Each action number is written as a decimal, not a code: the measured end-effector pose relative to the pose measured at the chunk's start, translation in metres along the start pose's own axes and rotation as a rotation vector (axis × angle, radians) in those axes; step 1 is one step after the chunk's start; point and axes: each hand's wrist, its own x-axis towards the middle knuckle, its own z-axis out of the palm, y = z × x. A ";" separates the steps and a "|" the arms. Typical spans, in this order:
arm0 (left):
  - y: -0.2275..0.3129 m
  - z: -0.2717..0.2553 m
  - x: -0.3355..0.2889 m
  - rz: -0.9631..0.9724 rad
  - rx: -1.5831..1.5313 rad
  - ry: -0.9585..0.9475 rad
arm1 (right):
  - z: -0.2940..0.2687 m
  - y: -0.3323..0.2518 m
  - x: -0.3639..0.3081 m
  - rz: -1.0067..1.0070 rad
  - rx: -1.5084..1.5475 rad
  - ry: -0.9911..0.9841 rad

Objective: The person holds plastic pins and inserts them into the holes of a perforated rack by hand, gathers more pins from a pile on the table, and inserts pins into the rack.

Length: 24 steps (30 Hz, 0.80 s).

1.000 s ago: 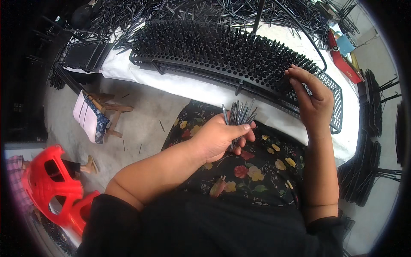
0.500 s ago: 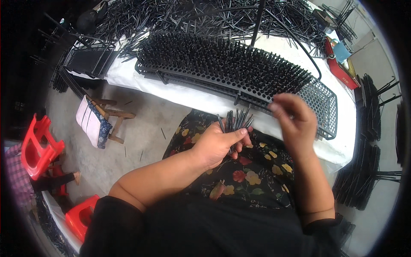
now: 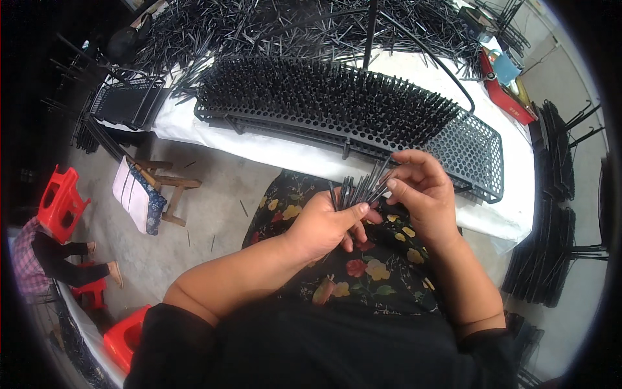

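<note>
My left hand (image 3: 327,223) is closed around a bundle of thin black sticks (image 3: 361,190), their tips fanning up and to the right above my lap. At the right side of that bundle, my right hand (image 3: 424,198) has its thumb and fingers pinched at the tip of a stick; the fingers partly hide the contact. Just beyond both hands stands a long black perforated metal rack (image 3: 478,150). Many similar black sticks (image 3: 324,94) stand upright in its holes, while the holes at its right end and along the near edge hold none.
A large heap of loose black sticks (image 3: 298,26) covers the back of the white-covered table (image 3: 265,146). A red box (image 3: 502,91) sits at the table's right. Left are a smaller black rack (image 3: 126,104), a wooden stool (image 3: 175,185), red plastic stools (image 3: 61,204) and another person (image 3: 61,259).
My right hand has moved left and down from the rack's near edge to the bundle in my left hand. The view has shifted slightly; my left hand keeps its grip.
</note>
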 end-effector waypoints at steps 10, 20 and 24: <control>-0.006 0.004 0.000 -0.011 -0.022 0.048 | 0.015 0.018 -0.010 -0.094 -0.201 0.012; -0.007 -0.001 0.000 -0.005 -0.063 0.053 | 0.003 0.005 -0.006 -0.093 -0.074 0.168; -0.004 0.002 -0.003 -0.056 0.036 0.063 | -0.035 -0.016 0.020 -0.691 -0.361 0.350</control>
